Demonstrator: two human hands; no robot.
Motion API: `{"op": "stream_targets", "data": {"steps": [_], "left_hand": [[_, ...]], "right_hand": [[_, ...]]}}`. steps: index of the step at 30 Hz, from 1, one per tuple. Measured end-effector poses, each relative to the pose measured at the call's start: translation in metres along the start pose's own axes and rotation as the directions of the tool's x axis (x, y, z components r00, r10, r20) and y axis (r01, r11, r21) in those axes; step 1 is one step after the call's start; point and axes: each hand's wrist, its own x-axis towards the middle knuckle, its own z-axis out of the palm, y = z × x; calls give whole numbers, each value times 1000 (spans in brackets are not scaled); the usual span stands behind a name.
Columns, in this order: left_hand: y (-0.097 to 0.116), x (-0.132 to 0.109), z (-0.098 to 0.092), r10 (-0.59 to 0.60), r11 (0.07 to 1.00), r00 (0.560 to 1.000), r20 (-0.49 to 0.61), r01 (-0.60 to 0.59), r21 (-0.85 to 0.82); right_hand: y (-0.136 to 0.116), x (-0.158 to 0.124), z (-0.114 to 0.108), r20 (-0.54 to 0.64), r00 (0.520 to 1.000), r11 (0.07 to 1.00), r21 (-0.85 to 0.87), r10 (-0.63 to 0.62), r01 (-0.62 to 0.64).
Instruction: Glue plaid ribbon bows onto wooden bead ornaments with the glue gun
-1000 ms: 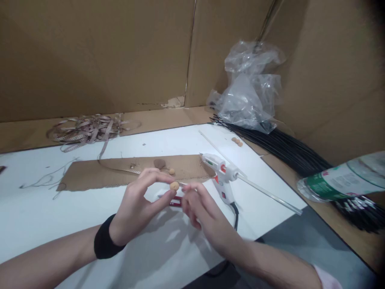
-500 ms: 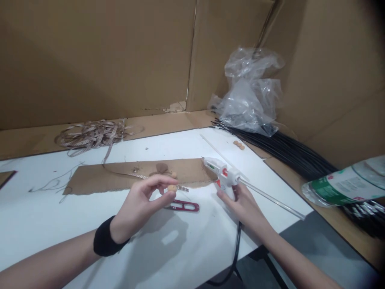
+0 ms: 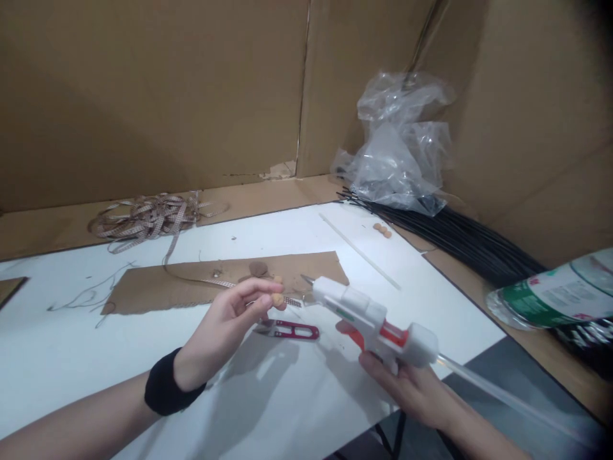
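My left hand [image 3: 234, 326], with a black band at the wrist, pinches a small tan fuzzy piece [image 3: 277, 299] between thumb and fingers. My right hand [image 3: 407, 383] is wrapped round a white hot glue gun [image 3: 354, 306] with a red trigger. The gun's nozzle points left, a short way right of the tan piece and apart from it. A clear glue stick [image 3: 502, 390] sticks out of the gun's back. Below the left fingertips lie red thread snips [image 3: 297, 329]. Checkered ribbon [image 3: 292, 301] runs behind the left hand across a cardboard strip [image 3: 158, 287].
A heap of checkered ribbon [image 3: 153, 217] lies at the back left. Another glue stick [image 3: 359, 251] and tan pieces [image 3: 382, 230] rest on the white table [image 3: 71, 358]. At right are black rods [image 3: 469, 239], a plastic bag [image 3: 397, 153] and a labelled bottle [image 3: 555, 294].
My right hand has lifted the glue gun off the table area and brought it closer to me, its nozzle now lower and nearer the tan piece. My left hand has barely moved.
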Motion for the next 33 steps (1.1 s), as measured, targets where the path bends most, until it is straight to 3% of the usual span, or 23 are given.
{"op": "stream_targets", "data": {"steps": [6, 13, 33], "left_hand": [[-2, 0, 1, -46, 987, 998, 48, 53, -150], [-4, -1, 1, -101, 981, 994, 42, 106, -163], [-3, -3, 2, -85, 975, 995, 60, 96, -203]], "right_hand": [[-8, -4, 5, 25, 986, 984, 68, -168, 166], [-2, -2, 8, 96, 960, 965, 31, -264, 262], [-10, -4, 9, 3, 978, 978, 25, -208, 208]]}}
